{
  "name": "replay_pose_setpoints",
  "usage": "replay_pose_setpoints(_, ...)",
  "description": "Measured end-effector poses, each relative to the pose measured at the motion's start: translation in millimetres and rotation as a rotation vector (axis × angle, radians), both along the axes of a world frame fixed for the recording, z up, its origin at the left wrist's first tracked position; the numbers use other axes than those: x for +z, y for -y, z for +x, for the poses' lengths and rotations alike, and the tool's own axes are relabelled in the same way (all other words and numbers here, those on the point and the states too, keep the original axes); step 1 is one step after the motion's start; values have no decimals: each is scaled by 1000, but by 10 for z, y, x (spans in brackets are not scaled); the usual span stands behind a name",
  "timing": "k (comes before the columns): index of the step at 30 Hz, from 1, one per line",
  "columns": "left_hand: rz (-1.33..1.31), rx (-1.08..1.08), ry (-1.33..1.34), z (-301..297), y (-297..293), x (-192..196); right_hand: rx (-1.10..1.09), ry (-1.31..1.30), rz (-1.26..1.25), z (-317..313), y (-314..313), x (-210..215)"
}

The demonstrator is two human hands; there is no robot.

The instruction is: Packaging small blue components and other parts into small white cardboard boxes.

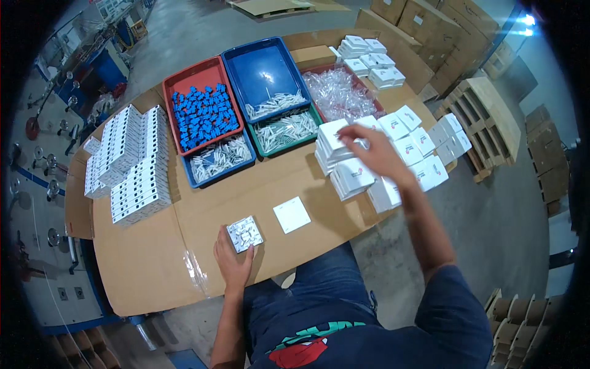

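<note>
My left hand grips a small square white box at the table's near edge, fingers along its left side and thumb at its lower corner. The box's upper face shows grey and white moulded parts. Just right of it, a flat white square card lies on the cardboard. My right hand is over the stacked white boxes on the right, thumb and forefinger apart at the top box's right side. Whether the fingertips touch that box is hard to tell.
Behind are a red tray of blue pieces, a blue tray and a green tray with white plugs, and clear plastic bags. White box stacks stand left. A wooden pallet leans beyond the table's right end.
</note>
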State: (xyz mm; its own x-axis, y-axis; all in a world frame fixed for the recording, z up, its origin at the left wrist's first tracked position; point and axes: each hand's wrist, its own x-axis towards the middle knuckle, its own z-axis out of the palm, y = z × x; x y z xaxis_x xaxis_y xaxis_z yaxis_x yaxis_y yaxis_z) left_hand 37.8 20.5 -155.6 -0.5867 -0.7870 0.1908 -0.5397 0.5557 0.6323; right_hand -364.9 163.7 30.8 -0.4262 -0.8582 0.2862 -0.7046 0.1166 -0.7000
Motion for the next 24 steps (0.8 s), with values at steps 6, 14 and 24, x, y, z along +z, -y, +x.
replay_pose_setpoints(6, 24, 0, 28, -75, 3, 24, 32, -374, 618, -2178, 612, -359)
replay_pose_setpoints(14, -19, 1, 32, -69, 51, -59, -134, -226, 1213, -2848, 1156, -1070)
replay_pose_setpoints(24, -19, 0, 46, -93, 48, 1, -80, -560, 970, -3109, 1281, -1571)
